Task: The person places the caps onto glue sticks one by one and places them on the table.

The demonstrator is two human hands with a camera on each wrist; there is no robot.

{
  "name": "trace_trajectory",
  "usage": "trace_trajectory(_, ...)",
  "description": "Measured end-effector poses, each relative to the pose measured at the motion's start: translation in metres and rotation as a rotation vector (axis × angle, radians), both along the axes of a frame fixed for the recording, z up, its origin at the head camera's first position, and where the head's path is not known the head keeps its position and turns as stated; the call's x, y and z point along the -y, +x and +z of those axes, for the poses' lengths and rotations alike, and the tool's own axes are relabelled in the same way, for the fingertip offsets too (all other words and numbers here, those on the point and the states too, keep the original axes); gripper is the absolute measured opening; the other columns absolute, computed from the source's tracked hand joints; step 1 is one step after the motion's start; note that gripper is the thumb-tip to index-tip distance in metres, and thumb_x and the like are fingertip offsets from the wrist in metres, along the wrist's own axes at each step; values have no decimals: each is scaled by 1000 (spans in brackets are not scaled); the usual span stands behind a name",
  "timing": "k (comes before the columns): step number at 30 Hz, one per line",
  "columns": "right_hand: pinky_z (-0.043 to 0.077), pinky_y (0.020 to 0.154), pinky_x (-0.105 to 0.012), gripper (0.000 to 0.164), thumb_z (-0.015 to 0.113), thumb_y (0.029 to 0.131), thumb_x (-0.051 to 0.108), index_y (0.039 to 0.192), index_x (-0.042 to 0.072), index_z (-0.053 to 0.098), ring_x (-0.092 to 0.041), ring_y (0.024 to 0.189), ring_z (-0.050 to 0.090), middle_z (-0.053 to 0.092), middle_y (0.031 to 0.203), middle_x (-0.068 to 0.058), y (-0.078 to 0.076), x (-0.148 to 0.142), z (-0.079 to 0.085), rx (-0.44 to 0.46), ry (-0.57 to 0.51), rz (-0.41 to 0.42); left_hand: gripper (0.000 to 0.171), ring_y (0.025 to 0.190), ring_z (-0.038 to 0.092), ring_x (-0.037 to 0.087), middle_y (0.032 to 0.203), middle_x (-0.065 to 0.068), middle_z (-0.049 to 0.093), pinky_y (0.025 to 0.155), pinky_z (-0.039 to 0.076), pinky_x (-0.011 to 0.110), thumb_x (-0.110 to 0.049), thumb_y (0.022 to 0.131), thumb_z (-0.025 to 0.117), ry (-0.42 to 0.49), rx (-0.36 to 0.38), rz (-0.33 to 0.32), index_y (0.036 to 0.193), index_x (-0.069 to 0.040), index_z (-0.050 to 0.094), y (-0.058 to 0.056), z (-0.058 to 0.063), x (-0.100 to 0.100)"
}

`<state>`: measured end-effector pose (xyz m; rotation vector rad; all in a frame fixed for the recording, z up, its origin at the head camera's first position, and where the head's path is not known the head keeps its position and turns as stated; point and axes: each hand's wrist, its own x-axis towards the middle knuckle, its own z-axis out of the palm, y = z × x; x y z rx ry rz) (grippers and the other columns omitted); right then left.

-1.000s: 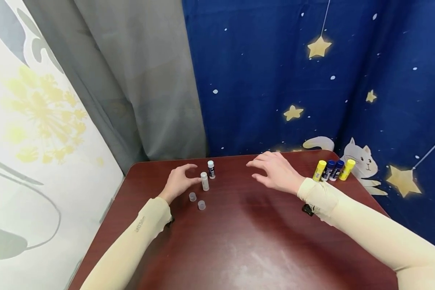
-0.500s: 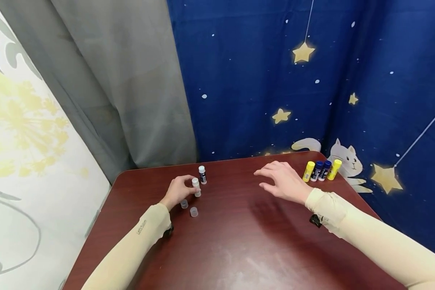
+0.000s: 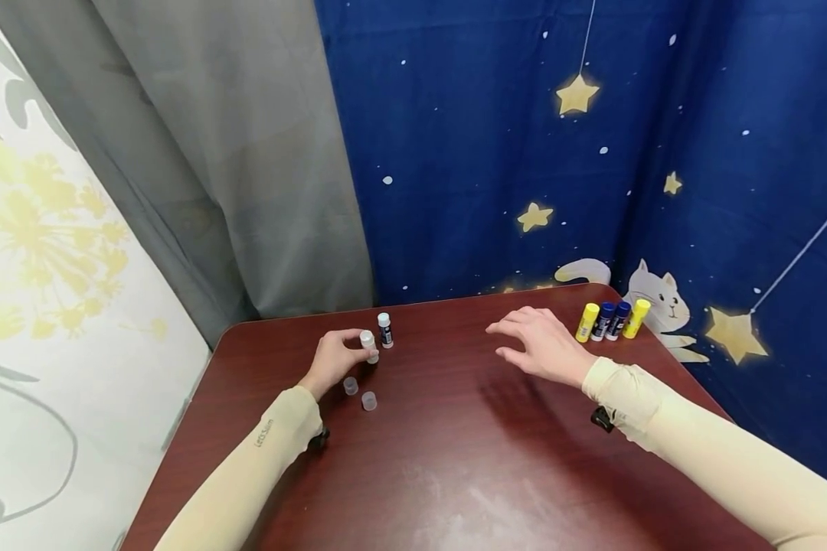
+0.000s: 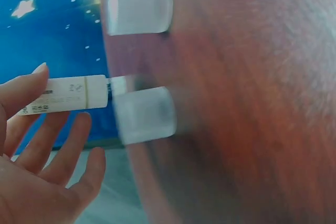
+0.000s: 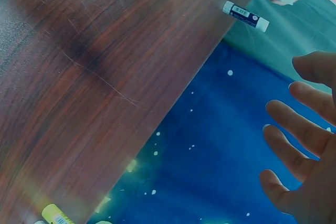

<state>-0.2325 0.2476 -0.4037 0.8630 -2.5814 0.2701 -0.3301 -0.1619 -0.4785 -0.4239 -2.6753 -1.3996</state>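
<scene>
At the left of the table, my left hand (image 3: pixel 334 358) pinches a white glue stick (image 3: pixel 368 346) between thumb and fingers, holding it roughly upright. Its label faces the camera in the left wrist view. Just behind it stands a dark blue and white glue stick (image 3: pixel 385 330), without touching my fingers. Two clear caps lie nearer to me: one cap (image 3: pixel 351 386) below the hand and another cap (image 3: pixel 368 401) slightly to its right. My right hand (image 3: pixel 543 344) hovers over the right half of the table, fingers spread loosely and holding nothing.
A row at the back right holds a yellow glue stick (image 3: pixel 587 322), two dark blue ones and another yellow glue stick (image 3: pixel 636 318). The dark red table (image 3: pixel 427 459) ends at a grey curtain (image 3: pixel 262 191) and a blue starry curtain (image 3: pixel 469 168).
My left fingers have closed round the white glue stick, which has since shifted slightly up and left in view. The right hand stays raised, and the head view has turned a little right.
</scene>
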Motion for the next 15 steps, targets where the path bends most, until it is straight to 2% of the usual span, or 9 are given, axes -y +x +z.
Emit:
trace_trajectory(7, 42, 95, -53, 37, 76, 89, 33, 125, 25, 71, -23, 113, 57, 68, 118, 3, 0, 0, 5, -10, 0, 13, 37, 93, 65, 20, 98, -2, 74, 88, 53, 45, -31, 80, 87, 58, -78, 30, 112, -16, 77, 14, 21, 13)
trace_trajectory(15, 42, 95, -52, 37, 76, 90, 33, 125, 24, 71, -22, 112, 57, 68, 118, 2, 2, 5, 7, -17, -11, 34, 43, 104, 66, 24, 109, -3, 73, 87, 55, 43, -39, 80, 87, 86, -125, 44, 118, -22, 76, 39, 39, 25)
